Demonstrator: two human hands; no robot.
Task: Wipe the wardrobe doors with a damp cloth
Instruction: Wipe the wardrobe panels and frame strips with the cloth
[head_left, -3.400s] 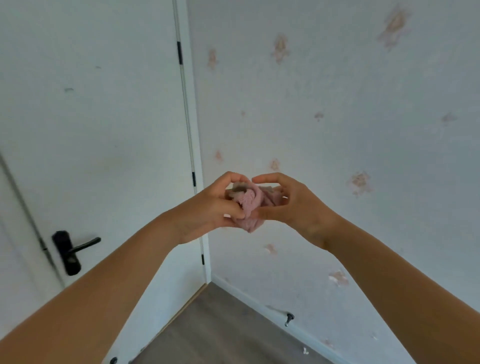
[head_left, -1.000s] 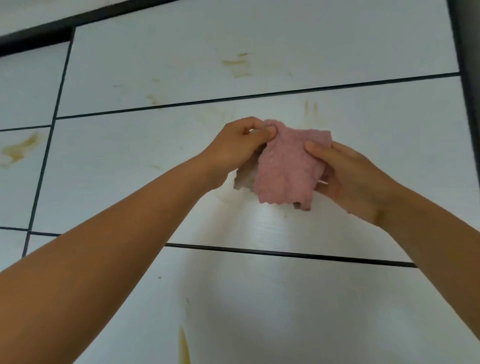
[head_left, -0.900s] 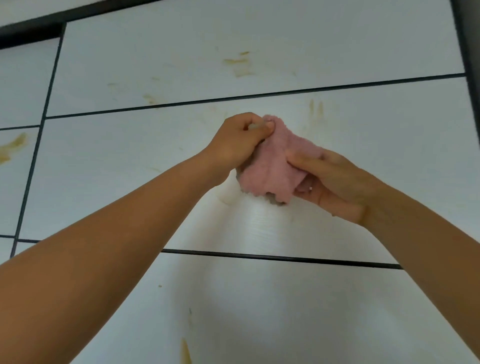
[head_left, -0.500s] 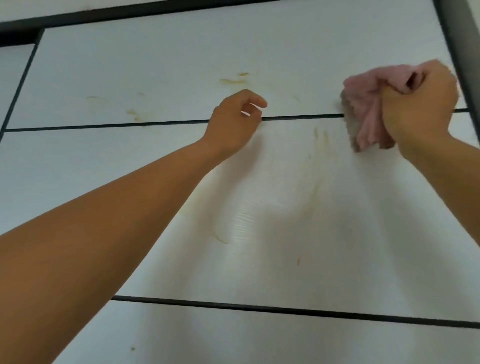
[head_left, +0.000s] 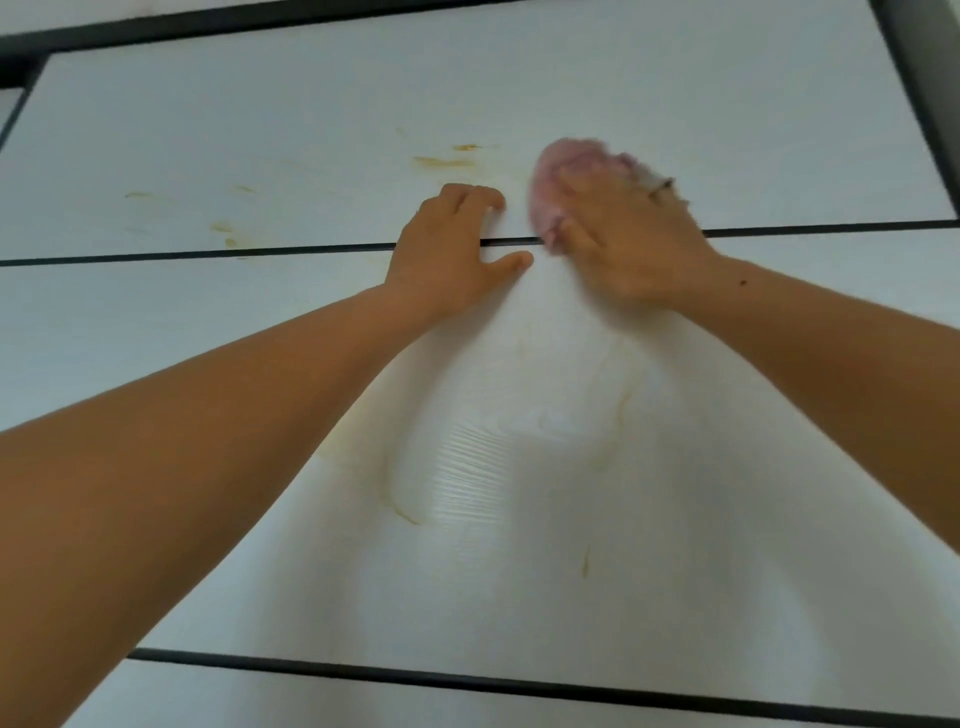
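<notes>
The white wardrobe door (head_left: 270, 119) fills the view, split into panels by dark horizontal lines and marked with yellow-brown stains (head_left: 441, 161). My right hand (head_left: 623, 234) presses the pink cloth (head_left: 561, 166) flat against the door, just above a dark line; it is blurred by motion. Only the cloth's upper and left edges show past the fingers. My left hand (head_left: 452, 249) rests on the door beside it, fingers spread, straddling the same dark line and holding nothing.
A dark frame edge (head_left: 924, 104) runs down the upper right corner. More faint stains (head_left: 228, 228) lie on the upper panel to the left, and yellowish streaks (head_left: 587, 561) mark the middle panel below my hands.
My right hand has swept the cloth left and down from near the right frame edge, now close to my left hand. My left hand let go of the cloth and sits flat on the door.
</notes>
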